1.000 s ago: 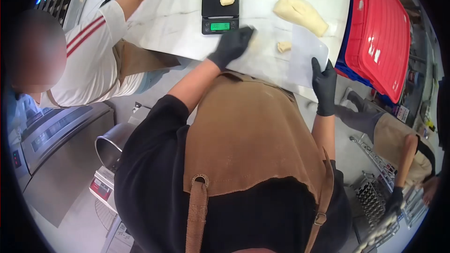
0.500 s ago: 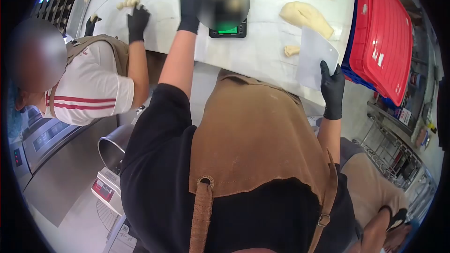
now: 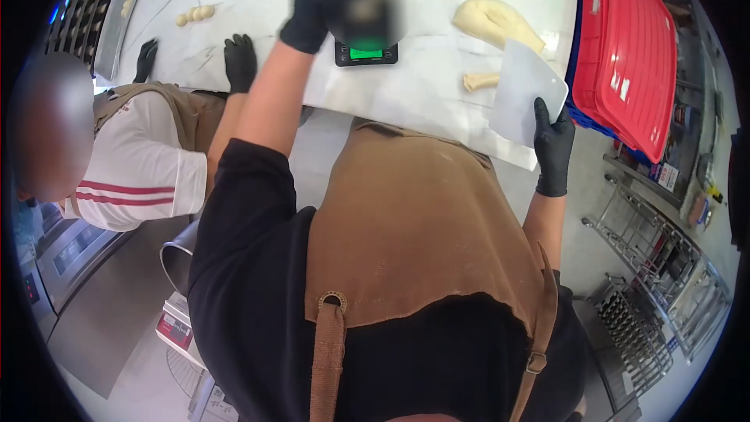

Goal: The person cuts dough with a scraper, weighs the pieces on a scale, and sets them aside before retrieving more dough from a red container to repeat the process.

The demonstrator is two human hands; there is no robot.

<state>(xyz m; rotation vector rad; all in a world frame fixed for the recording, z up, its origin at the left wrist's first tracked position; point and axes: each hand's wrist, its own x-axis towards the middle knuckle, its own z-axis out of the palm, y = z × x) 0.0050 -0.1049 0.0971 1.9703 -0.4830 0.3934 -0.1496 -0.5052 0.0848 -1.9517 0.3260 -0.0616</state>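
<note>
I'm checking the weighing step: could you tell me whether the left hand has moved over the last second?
Yes. The left hand has gone from the counter in front of the scale up past its far left corner, away from the body.

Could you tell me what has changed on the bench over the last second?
The left hand left the bench edge and rose over the scale, whose top is now blurred. The co-worker's gloved hand moved off the dough balls and rests on the counter. The right hand keeps gripping the white scraper; the big dough piece stays put.
</note>
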